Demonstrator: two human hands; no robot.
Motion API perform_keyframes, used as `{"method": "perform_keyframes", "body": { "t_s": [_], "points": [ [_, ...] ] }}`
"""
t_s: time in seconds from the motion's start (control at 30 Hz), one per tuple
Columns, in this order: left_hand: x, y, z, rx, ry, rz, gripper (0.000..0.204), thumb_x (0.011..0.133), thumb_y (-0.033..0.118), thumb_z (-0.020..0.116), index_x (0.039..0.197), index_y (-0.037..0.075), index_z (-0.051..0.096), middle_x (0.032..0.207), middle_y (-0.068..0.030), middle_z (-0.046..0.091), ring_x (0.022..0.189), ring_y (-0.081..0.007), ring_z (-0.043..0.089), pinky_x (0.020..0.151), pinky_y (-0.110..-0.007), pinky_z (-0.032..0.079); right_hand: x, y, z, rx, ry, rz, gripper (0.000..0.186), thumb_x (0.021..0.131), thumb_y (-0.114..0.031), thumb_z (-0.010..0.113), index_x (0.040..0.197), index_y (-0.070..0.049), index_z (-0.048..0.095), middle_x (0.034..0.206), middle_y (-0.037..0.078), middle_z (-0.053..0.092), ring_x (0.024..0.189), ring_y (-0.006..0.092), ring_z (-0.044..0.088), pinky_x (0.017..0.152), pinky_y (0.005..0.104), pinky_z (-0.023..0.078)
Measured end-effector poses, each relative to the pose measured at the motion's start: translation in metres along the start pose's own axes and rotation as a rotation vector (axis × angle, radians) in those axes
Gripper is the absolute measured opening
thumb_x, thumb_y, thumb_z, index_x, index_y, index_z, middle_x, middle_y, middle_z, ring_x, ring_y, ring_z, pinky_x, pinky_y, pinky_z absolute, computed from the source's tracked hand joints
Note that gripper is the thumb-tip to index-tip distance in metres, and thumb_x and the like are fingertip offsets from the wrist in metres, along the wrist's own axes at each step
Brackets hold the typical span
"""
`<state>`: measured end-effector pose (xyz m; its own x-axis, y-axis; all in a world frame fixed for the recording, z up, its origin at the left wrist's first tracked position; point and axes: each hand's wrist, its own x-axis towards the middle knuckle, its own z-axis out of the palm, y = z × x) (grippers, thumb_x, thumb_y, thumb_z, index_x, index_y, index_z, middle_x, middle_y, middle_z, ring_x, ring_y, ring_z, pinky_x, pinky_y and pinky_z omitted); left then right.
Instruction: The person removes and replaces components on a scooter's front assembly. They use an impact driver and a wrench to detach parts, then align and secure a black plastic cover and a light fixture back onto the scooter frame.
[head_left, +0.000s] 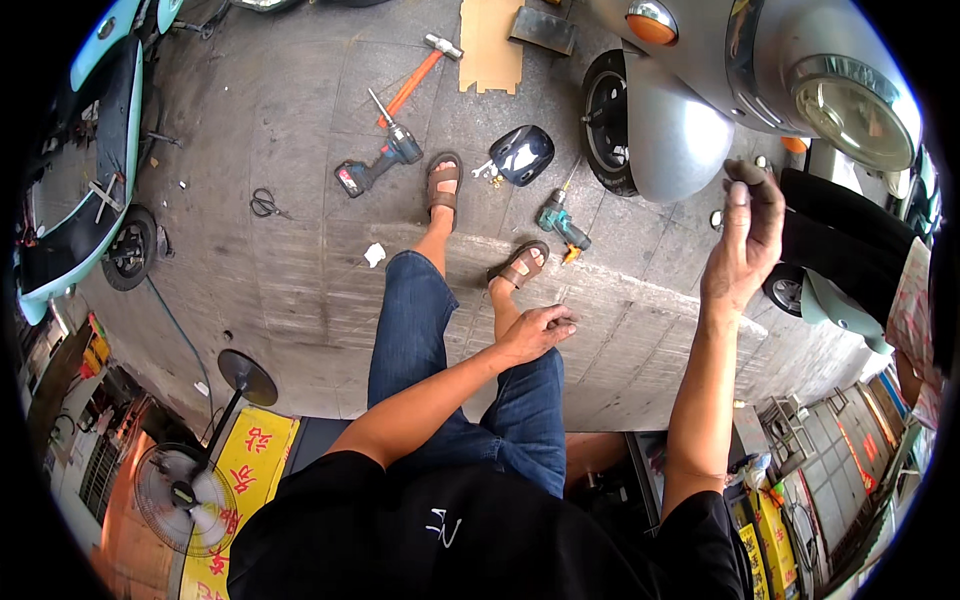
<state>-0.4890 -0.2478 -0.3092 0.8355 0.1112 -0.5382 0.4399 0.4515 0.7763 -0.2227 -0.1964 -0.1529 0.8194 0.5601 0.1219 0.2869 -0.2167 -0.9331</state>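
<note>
The person's left grip [540, 333] lies over the right knee [537, 368], fingers loosely bent; the right grip [745, 225] is raised near the silver scooter [715, 75], fingers curled toward the thumb. Whether either holds anything cannot be told. The scooter stands on the floor [290, 300], upper right.

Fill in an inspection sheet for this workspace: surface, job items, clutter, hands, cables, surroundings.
Surface: grey tiled floor, scuffed with pale streaks.
Job items: silver scooter; glossy dark cover, lying on floor; black-and-red drill and teal drill, both lying down.
Clutter: orange-handled hammer, cardboard, scissors, white scrap.
Hands: left hand over the right knee, fingers curled; right hand raised, fingers curled. Whether either holds something: unclear.
Cables: thin cord across floor, left.
Surroundings: fan, lower left; teal scooter, left.
</note>
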Motion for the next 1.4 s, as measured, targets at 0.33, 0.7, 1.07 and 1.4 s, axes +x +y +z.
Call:
{"method": "perform_keyframes", "body": {
  "t_s": [0.33, 0.7, 1.07, 1.4],
  "points": [
    [-0.029, -0.057, -0.065, -0.421, 0.545, -0.313, 0.027, 0.093, 0.025, 0.055, 0.108, 0.003, 0.059, 0.088, -0.0061, 0.064, 0.079, -0.0118, 0.059, 0.073, -0.026, 0.049, -0.239, 0.195, 0.010, 0.031, -0.455, 1.292, 0.024, 0.089, -0.020, 0.055, 0.104, -0.002, 0.060, 0.089, 0.005, 0.064, 0.079, 0.0128, 0.059, 0.070, 0.0275, 0.047],
    [-0.148, -0.012, 0.038, -0.192, 0.276, -0.150, 0.021, 0.093, 0.014, 0.055, 0.109, 0.001, 0.057, 0.095, -0.0070, 0.063, 0.087, -0.0116, 0.060, 0.077, -0.025, 0.047, -0.187, 0.225, 0.039, -0.500, -0.687, 0.716, 0.029, 0.085, -0.029, 0.059, 0.098, -0.004, 0.063, 0.091, 0.014, 0.066, 0.088, 0.0257, 0.061, 0.079, 0.0359, 0.048],
    [-0.129, 0.020, -0.011, -0.447, 0.428, -0.252, 0.022, 0.095, 0.019, 0.050, 0.106, 0.000, 0.056, 0.090, -0.0083, 0.062, 0.082, -0.0149, 0.059, 0.078, -0.029, 0.049, -0.215, 0.237, 0.072, -0.009, -0.406, 1.278, 0.023, 0.087, -0.020, 0.058, 0.102, -0.003, 0.061, 0.084, 0.006, 0.065, 0.070, 0.0141, 0.060, 0.059, 0.0271, 0.049],
    [0.146, 0.073, -0.256, -0.017, 0.500, 0.136, 0.024, 0.093, 0.021, 0.054, 0.107, 0.001, 0.057, 0.090, -0.0071, 0.063, 0.081, -0.0126, 0.058, 0.078, -0.027, 0.048, -0.219, 0.414, 0.206, 0.530, 0.103, 1.520, 0.023, 0.089, -0.017, 0.053, 0.109, -0.005, 0.052, 0.090, 0.010, 0.062, 0.073, 0.0202, 0.060, 0.062, 0.0337, 0.051]
  ]
}}
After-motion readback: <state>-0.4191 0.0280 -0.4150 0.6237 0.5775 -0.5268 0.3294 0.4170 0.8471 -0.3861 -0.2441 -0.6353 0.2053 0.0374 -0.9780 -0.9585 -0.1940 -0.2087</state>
